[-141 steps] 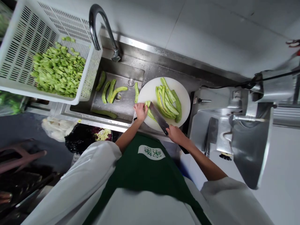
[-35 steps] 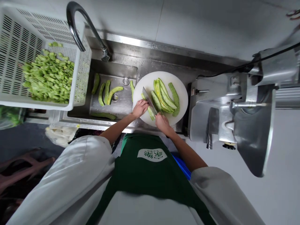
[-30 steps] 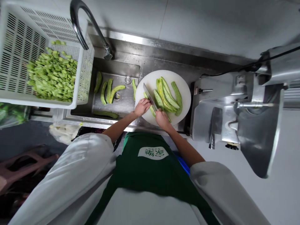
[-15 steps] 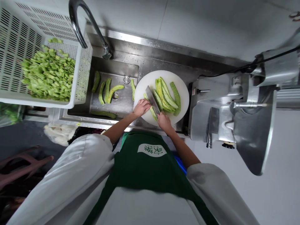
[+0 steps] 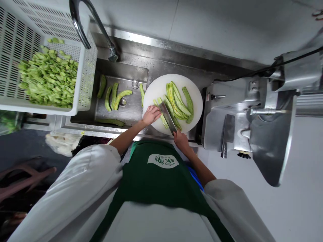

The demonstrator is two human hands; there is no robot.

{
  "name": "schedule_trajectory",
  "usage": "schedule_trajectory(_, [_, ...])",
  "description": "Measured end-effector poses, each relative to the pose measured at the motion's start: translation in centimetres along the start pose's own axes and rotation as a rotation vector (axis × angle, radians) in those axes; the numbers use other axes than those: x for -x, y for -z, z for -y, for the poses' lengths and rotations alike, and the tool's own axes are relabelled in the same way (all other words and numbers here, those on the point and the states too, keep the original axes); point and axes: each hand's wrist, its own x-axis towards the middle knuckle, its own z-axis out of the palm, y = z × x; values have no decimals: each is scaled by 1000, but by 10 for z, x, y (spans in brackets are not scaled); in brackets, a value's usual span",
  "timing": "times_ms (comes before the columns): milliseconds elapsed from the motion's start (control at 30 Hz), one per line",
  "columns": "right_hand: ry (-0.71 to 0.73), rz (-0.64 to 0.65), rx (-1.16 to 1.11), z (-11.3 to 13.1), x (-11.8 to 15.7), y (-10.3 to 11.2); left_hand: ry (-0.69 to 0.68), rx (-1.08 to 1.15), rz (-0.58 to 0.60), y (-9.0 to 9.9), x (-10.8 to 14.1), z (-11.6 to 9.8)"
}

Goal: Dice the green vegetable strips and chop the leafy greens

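My right hand (image 5: 181, 141) is closed round the handle of a kitchen knife (image 5: 167, 117). The blade slants across pale green gourd strips (image 5: 164, 120) on the round white cutting board (image 5: 153, 88). At the board's left edge, my left hand (image 5: 151, 115) presses its fingers onto the upper ends of those strips, close beside the blade; its fingertips are partly hidden. Right of the knife lie several halved gourd lengths (image 5: 174, 101), some showing pale insides, and a darker green piece (image 5: 188, 105).
Several gourd pieces (image 5: 114, 95) lie in the sink (image 5: 133, 112) at left. A white basket (image 5: 84, 70) of chopped green chunks (image 5: 51, 79) stands beyond, under a curved tap (image 5: 102, 28). A metal slicing machine (image 5: 227, 107) stands right of the board, a cleaver (image 5: 227, 134) resting on it.
My right hand has drawn the knife down toward me and slightly right. More cut strip now shows left of the blade and below it. My left hand has stayed nearly in place.
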Motion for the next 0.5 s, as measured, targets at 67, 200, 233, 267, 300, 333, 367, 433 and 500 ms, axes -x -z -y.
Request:
schedule_trajectory(67, [-9,22,10,-15,14,-5,11,60,-70,10,-2,0])
schedule_trajectory(200, [2,33,21,-41,41,-4,85,147,-304,50,-50,8])
schedule_trajectory(233, [19,35,17,-44,47,-4,84,149,-331,57,-74,7])
schedule_trajectory(267, [46,41,10,-44,51,-4,59,153,-328,61,-102,3])
schedule_trajectory(300, [81,43,4,-43,54,-5,8,163,-282,60,-132,-5])
schedule_trajectory(333, [116,45,1,-39,55,-5,-68,170,-189,54,-162,-15])
schedule_trajectory(367, [149,49,0,-34,55,-6,-154,161,-65,44,-189,-28])
schedule_trajectory(433, [199,51,-3,-20,50,-7,-302,94,217,14,-231,-56])
schedule_trajectory(500, [227,35,-12,-6,41,-8,-368,7,389,-18,-256,-80])
